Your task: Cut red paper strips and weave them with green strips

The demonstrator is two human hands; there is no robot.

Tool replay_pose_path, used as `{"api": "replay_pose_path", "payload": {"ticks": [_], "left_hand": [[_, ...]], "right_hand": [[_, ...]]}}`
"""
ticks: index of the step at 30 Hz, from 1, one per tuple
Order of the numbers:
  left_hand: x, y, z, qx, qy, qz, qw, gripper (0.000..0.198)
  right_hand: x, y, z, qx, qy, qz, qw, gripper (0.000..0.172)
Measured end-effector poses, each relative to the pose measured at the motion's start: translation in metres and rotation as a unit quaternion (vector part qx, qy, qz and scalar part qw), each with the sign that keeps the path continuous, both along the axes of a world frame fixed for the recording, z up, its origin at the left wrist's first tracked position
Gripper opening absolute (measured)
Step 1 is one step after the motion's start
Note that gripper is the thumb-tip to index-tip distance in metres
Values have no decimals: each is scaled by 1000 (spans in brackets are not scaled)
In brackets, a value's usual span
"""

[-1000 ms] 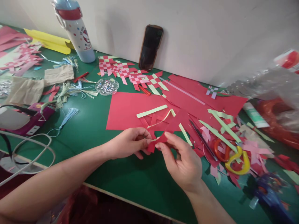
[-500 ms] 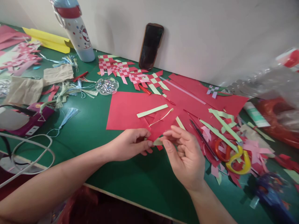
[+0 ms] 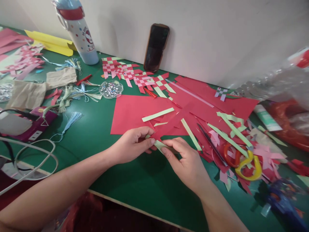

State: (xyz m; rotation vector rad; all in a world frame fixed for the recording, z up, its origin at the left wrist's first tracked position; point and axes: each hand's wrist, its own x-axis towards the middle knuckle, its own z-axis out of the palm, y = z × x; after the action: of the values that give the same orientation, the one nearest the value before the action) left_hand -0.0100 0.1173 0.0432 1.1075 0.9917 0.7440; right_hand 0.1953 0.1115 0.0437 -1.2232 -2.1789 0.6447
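My left hand (image 3: 135,143) is closed, thumb and fingers pinching a red paper strip (image 3: 172,120) that slants up to the right. A pale green paper strip (image 3: 158,146) crosses the red one where my two hands meet. The green strip's other end is pinched between the thumb and fingers of my right hand (image 3: 182,158). Both hands are just above the front part of the green table (image 3: 145,187). Behind them lies a red paper sheet (image 3: 127,112) with a loose pale green strip (image 3: 158,114) on it.
Yellow-handled scissors (image 3: 249,166), a dark pen (image 3: 212,145) and paper scraps lie to the right. Woven paper fish (image 3: 130,72) and a dish of beads (image 3: 111,89) sit behind. A phone (image 3: 156,48) leans on the wall near a bottle (image 3: 82,35). Cables (image 3: 33,167) lie left.
My right hand has closed from loosely spread fingers to a pinch on the green strip and moved slightly left. The red strip now shows extended up to the right. The left hand has hardly moved.
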Motion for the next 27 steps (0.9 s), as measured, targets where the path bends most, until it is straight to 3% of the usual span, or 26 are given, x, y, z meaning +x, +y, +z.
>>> {"api": "replay_pose_path", "payload": {"ticks": [3, 7, 13, 16, 20, 22, 27], "left_hand": [[1, 0, -2, 14, 5, 30, 999, 21], [1, -2, 1, 21, -7, 54, 998, 35], [-3, -4, 8, 59, -12, 40, 997, 37], [-4, -6, 8, 77, -25, -5, 997, 39], [0, -10, 8, 81, -64, -66, 992, 44], [2, -11, 8, 70, -66, -76, 992, 46], [6, -13, 5, 20, -76, -48, 996, 49]], "right_hand": [[-1, -3, 0, -41, 11, 5, 999, 9], [-3, -5, 3, -110, 8, 21, 994, 9], [0, -1, 13, -226, 81, 21, 970, 30], [0, 1, 13, -284, 172, -2, 943, 33], [-4, -2, 8, -380, 290, -22, 878, 34], [-7, -5, 4, -389, 331, -37, 859, 32], [-14, -8, -3, -329, 373, -84, 863, 25]]}}
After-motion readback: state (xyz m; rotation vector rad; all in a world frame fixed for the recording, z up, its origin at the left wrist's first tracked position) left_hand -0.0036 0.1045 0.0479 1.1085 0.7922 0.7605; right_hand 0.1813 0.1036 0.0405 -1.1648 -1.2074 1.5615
